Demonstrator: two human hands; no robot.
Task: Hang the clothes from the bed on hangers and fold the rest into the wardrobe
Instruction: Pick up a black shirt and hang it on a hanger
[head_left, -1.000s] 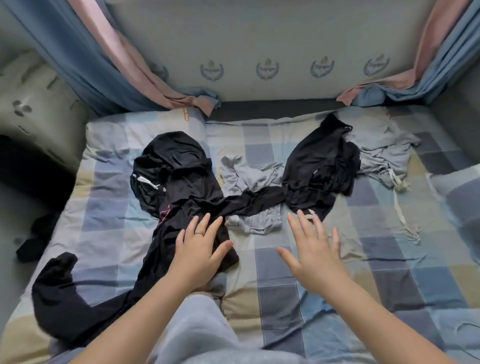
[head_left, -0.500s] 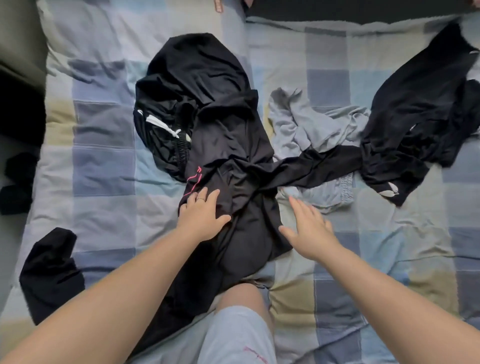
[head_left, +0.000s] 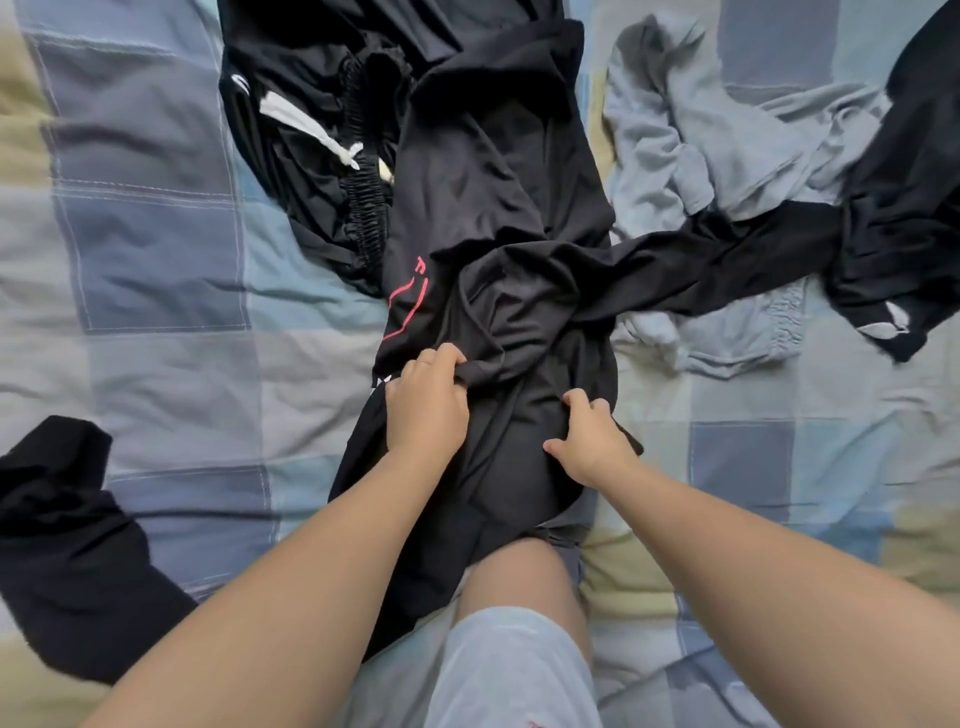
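Now both hands grip the black shirt (head_left: 498, 249), which lies in the middle of the bed (head_left: 156, 338). The left hand (head_left: 426, 410) pinches a fold of it, and the right hand (head_left: 592, 441) closes on the cloth just beside. Grey clothes (head_left: 727, 150) lie far right.

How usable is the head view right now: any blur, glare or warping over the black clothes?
Head view: soft even light, no glare; wide-angle bending toward the edges; the black garment with pink print loses fold detail in darkness; both hands, left hand and right hand, look sharp.
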